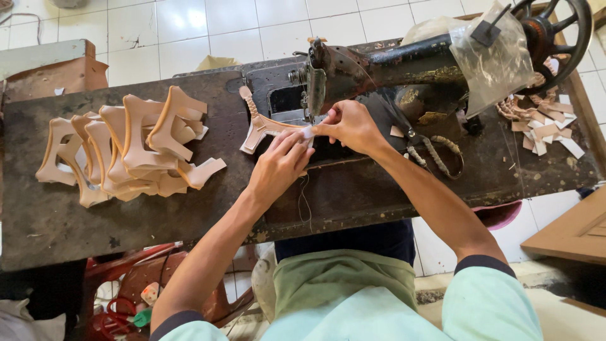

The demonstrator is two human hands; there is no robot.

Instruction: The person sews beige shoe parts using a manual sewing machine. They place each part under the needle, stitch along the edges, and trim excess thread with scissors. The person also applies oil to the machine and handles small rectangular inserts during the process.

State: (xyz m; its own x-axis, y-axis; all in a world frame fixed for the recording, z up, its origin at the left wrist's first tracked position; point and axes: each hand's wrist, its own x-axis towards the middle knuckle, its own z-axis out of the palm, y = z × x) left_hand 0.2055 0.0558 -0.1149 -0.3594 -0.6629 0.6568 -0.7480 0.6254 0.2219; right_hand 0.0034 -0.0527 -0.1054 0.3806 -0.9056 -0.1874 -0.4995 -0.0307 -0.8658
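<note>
A tan leather cut piece with a braided strip lies on the bed of a black sewing machine, just under the needle. My left hand presses fingertips on the piece's right end. My right hand pinches a small white tab at the same end, beside the needle. Both hands touch each other over the piece.
A pile of similar tan cut pieces lies on the dark worn table at the left. Scissors and small scraps sit at the right. A plastic bag hangs on the machine. White floor tiles lie beyond.
</note>
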